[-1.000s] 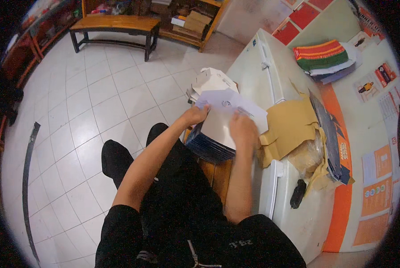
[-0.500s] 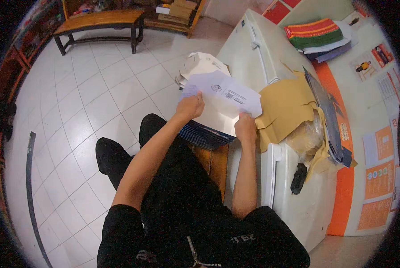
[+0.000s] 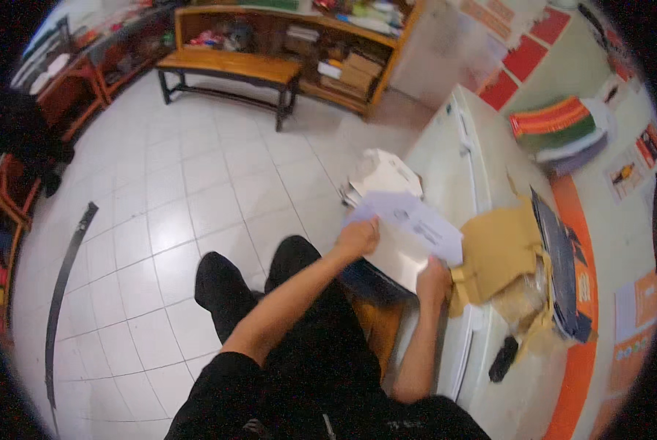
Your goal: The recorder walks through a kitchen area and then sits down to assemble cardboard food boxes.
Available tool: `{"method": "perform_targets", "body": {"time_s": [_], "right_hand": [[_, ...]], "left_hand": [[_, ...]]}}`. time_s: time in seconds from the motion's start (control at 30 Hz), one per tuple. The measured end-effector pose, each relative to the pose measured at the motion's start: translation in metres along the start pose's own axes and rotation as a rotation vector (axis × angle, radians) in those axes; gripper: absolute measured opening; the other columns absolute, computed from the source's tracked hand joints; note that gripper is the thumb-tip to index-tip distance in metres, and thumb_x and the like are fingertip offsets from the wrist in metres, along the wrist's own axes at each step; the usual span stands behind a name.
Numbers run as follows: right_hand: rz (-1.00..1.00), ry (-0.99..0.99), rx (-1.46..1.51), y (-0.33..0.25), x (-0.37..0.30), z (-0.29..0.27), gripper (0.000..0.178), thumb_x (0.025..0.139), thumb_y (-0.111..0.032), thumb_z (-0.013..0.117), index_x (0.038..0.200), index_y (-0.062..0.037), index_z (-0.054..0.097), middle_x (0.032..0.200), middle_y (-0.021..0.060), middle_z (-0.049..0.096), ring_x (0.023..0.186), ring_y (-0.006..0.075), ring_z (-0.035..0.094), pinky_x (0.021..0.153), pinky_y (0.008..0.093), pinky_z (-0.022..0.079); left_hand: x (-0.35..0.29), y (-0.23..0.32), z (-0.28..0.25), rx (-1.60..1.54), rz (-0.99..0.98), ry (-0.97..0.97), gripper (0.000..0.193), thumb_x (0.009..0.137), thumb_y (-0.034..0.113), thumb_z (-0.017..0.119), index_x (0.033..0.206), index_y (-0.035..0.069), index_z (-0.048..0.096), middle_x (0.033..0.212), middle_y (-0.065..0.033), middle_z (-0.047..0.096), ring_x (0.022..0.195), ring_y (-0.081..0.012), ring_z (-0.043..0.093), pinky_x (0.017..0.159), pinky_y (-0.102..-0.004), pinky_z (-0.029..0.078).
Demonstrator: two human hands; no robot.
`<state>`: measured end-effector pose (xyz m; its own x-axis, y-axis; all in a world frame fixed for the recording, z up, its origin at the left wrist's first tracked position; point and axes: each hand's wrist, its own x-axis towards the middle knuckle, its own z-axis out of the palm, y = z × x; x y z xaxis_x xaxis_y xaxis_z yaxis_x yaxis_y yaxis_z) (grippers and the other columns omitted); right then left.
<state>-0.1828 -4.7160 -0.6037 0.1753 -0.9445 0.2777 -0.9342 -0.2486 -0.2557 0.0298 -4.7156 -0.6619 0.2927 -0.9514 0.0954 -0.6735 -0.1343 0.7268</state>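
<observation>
My left hand (image 3: 359, 238) is closed with its fingers on the left lower edge of a white printed card (image 3: 405, 220) with angled corners. My right hand (image 3: 434, 283) grips the card's right lower edge, thumb on top. Whether this card is a loose sheet or a flap of the box cannot be made out. Right below it is a box (image 3: 394, 253) with a white inside and a dark blue outer wall. Another crumpled white cardboard piece (image 3: 385, 173) stands up behind the card. The box sits beside my legs on a wooden bench (image 3: 381, 326).
To the right a white chest freezer (image 3: 435, 150) bears torn brown cardboard (image 3: 498, 246), a dark flattened carton (image 3: 561, 268), clear plastic and a black object (image 3: 503, 359). A folded striped cloth (image 3: 556, 121) lies farther back. Another bench (image 3: 229, 66) stands before shelves (image 3: 387, 44).
The view has swung, so everything sits lower and farther right in the picture, and more of the shelves shows. Both hands keep their hold on the white card.
</observation>
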Motion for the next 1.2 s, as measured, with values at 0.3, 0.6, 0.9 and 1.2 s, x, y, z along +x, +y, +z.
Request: {"method": "perform_targets", "body": {"time_s": [0.3,0.6,0.9,1.2], "right_hand": [[-0.07,0.058,-0.054,0.045,0.033,0.028,0.026,0.09,-0.015,0.043,0.089,0.0005,0.065,0.092,0.0269,0.063,0.088,0.0437,0.06,0.079,0.052,0.047],[0.002,-0.135,-0.143,0.021,0.04,0.004,0.031,0.092,-0.019,0.044,0.089,0.0011,0.066,0.093,0.0266,0.065,0.09,0.0448,0.061,0.08,0.052,0.048],[-0.245,-0.047,0.358,-0.107,-0.012,-0.089,0.03,0.094,-0.028,0.051,0.101,-0.0015,0.062,0.097,0.0212,0.064,0.091,0.0393,0.062,0.081,0.0467,0.049],[-0.653,-0.873,-0.239,-0.179,-0.12,0.126,0.083,0.09,-0.052,0.054,0.144,0.004,0.025,0.139,0.0362,0.033,0.126,0.0481,0.041,0.093,0.065,0.039]], "left_hand": [[-0.011,0.01,0.021,0.105,0.3,0.396,0.045,0.095,0.024,0.044,0.059,0.0,0.057,0.056,-0.0248,0.058,0.05,-0.0436,0.058,0.049,-0.0558,0.047],[-0.004,0.011,0.012,0.066,0.212,0.286,0.05,0.096,0.03,0.04,0.064,-0.003,0.059,0.063,-0.0258,0.061,0.057,-0.0464,0.06,0.056,-0.0565,0.049],[-0.095,-0.025,-0.107,-0.166,-0.193,0.132,0.056,0.099,0.04,0.032,0.116,-0.009,0.054,0.112,-0.0334,0.058,0.107,-0.0484,0.054,0.094,-0.0507,0.042],[-0.288,-0.096,-0.088,0.505,-1.056,0.297,0.091,0.081,0.037,0.068,0.146,-0.004,0.019,0.142,-0.0386,0.023,0.127,-0.0532,0.031,0.094,-0.0639,0.038]]}}
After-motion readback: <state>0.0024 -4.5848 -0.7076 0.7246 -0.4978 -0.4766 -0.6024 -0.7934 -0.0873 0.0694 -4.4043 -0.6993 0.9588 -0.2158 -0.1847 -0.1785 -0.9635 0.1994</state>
